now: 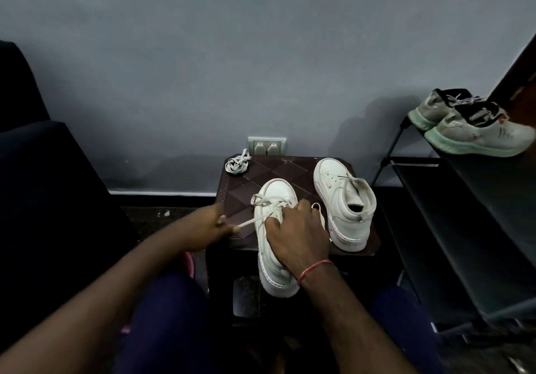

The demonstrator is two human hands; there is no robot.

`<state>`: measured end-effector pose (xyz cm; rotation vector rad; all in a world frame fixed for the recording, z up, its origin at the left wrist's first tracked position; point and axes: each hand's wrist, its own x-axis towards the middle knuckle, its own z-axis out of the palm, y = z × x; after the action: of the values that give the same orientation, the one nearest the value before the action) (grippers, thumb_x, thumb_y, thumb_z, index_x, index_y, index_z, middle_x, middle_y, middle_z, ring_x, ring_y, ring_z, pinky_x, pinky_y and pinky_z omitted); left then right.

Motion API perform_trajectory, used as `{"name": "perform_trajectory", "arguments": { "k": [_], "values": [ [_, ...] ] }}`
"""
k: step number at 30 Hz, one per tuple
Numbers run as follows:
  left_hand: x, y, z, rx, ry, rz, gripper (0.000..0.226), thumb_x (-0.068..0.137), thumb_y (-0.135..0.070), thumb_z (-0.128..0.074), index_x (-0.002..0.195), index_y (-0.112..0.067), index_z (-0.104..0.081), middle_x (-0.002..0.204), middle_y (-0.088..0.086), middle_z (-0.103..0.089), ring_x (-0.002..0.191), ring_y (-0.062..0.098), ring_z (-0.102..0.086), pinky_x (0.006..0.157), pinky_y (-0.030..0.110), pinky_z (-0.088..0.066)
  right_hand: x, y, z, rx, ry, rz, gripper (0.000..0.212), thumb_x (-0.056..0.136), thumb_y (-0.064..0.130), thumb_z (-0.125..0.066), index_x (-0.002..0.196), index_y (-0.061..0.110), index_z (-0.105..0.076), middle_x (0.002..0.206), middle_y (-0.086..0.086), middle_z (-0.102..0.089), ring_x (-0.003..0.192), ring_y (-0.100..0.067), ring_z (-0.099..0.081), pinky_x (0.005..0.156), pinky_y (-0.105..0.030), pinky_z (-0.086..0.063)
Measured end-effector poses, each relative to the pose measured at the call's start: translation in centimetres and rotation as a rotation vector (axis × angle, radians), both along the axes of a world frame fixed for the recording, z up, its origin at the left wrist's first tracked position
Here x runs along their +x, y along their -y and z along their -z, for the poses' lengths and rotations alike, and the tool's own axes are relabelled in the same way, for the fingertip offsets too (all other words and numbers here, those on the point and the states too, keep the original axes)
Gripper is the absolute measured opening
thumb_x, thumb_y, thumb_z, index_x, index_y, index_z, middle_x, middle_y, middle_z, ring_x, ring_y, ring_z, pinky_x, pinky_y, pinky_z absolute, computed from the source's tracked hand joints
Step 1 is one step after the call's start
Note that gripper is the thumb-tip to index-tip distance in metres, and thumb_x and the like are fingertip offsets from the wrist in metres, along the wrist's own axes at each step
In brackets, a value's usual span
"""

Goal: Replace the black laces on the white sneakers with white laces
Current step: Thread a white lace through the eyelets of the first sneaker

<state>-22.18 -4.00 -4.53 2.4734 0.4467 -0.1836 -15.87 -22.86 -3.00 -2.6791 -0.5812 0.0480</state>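
Note:
Two white sneakers stand on a small dark stool (246,190). The near sneaker (275,193) points away from me, with a white lace (255,220) threaded through its eyelets. My left hand (214,224) pinches one end of that lace, drawn out to the left of the shoe. My right hand (298,231) lies over the sneaker's top and grips it around the tongue and opening. The second sneaker (345,202) stands to the right, apart from both hands. A coiled white lace (236,165) lies at the stool's far left corner.
A dark shoe rack (470,199) stands on the right, with a pair of worn pale sneakers (470,124) on its top shelf. A wall socket (266,146) sits behind the stool. A dark chair (43,170) fills the left side.

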Motion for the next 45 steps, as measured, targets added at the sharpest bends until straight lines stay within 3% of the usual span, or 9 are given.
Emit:
{"name": "perform_trajectory", "arguments": {
  "k": [7,12,14,17,23,28,34,39,45],
  "values": [
    [1.0,2.4,2.0,0.375,0.264,-0.223,0.026,0.098,-0.038,-0.043,0.091,-0.013,-0.047,0.094,0.019,-0.065,0.088,0.040,-0.062,0.071,0.041,-0.046,-0.1,-0.3,0.3,-0.019,0.023,-0.006,0.042,0.088,0.043,-0.041,0.107,0.015,-0.066,0.119,-0.009,-0.050,0.112,-0.030,-0.046,0.088,-0.039,-0.043],
    [4.9,6.3,1.2,-0.626,0.713,-0.512,0.020,0.097,-0.022,-0.050,0.080,-0.020,-0.061,0.075,0.003,-0.068,0.069,0.020,-0.063,0.066,0.033,-0.052,-0.2,-0.2,0.2,-0.022,0.034,-0.004,0.045,0.090,0.047,-0.041,0.109,0.016,-0.066,0.120,-0.009,-0.050,0.113,-0.031,-0.046,0.088,-0.039,-0.042],
    [6.1,8.3,0.2,-1.230,0.696,-0.673,0.022,0.099,-0.012,-0.042,0.083,-0.015,-0.057,0.061,0.005,-0.062,0.051,0.016,-0.055,0.048,0.023,-0.045,-0.1,-0.2,0.1,-0.021,0.024,-0.009,0.043,0.090,0.046,-0.042,0.110,0.017,-0.066,0.121,-0.009,-0.049,0.114,-0.031,-0.045,0.088,-0.039,-0.042],
    [6.0,9.2,-0.9,-1.606,0.534,-0.668,0.025,0.095,-0.013,-0.037,0.071,-0.016,-0.045,0.040,-0.004,-0.034,0.036,0.009,-0.030,0.039,0.018,-0.027,-0.1,-0.2,0.1,-0.024,0.007,-0.005,0.042,0.088,0.045,-0.042,0.110,0.018,-0.065,0.120,-0.008,-0.048,0.114,-0.030,-0.045,0.086,-0.039,-0.043],
    [2.5,3.9,-5.6,-1.552,0.654,-0.505,0.028,0.085,-0.019,-0.039,0.057,-0.019,-0.042,0.037,-0.010,-0.020,0.035,0.007,-0.016,0.042,0.017,-0.013,0.0,-0.1,0.1,-0.012,0.004,0.003,0.040,0.088,0.042,-0.042,0.104,0.015,-0.066,0.119,-0.007,-0.049,0.113,-0.028,-0.045,0.087,-0.039,-0.043],
    [2.6,3.5,-3.1,-0.120,0.326,-0.278,0.014,0.088,-0.019,-0.063,0.083,-0.011,-0.053,0.066,0.002,-0.054,0.057,0.017,-0.049,0.047,0.026,-0.033,0.1,-0.3,0.3,-0.009,0.016,0.000,0.044,0.087,0.045,-0.041,0.104,0.015,-0.068,0.119,-0.009,-0.050,0.112,-0.029,-0.046,0.087,-0.040,-0.043],
    [4.1,3.6,1.3,0.179,0.033,0.119,0.025,0.092,-0.027,-0.055,0.099,-0.003,-0.058,0.105,0.017,-0.066,0.097,0.034,-0.062,0.076,0.033,-0.047,0.0,-0.2,0.4,-0.015,0.022,0.001,0.044,0.086,0.049,-0.044,0.106,0.016,-0.067,0.120,-0.008,-0.049,0.114,-0.028,-0.045,0.088,-0.039,-0.043],
    [4.3,3.7,-0.2,0.106,0.098,0.246,0.026,0.094,-0.016,-0.052,0.068,-0.011,-0.050,0.069,0.007,-0.056,0.065,0.019,-0.050,0.059,0.028,-0.031,0.1,-0.3,0.5,0.002,0.010,0.001,0.043,0.087,0.049,-0.044,0.106,0.018,-0.066,0.120,-0.007,-0.048,0.114,-0.028,-0.044,0.089,-0.040,-0.042],
    [3.3,4.3,-2.7,-0.942,0.574,-0.300,0.019,0.074,-0.024,-0.047,0.061,-0.011,-0.054,0.041,-0.001,-0.043,0.034,0.010,-0.037,0.040,0.014,-0.031,0.1,-0.1,0.3,-0.004,0.023,0.000,0.039,0.087,0.043,-0.042,0.103,0.016,-0.067,0.118,-0.007,-0.048,0.113,-0.029,-0.044,0.087,-0.040,-0.042]
  ]
}}
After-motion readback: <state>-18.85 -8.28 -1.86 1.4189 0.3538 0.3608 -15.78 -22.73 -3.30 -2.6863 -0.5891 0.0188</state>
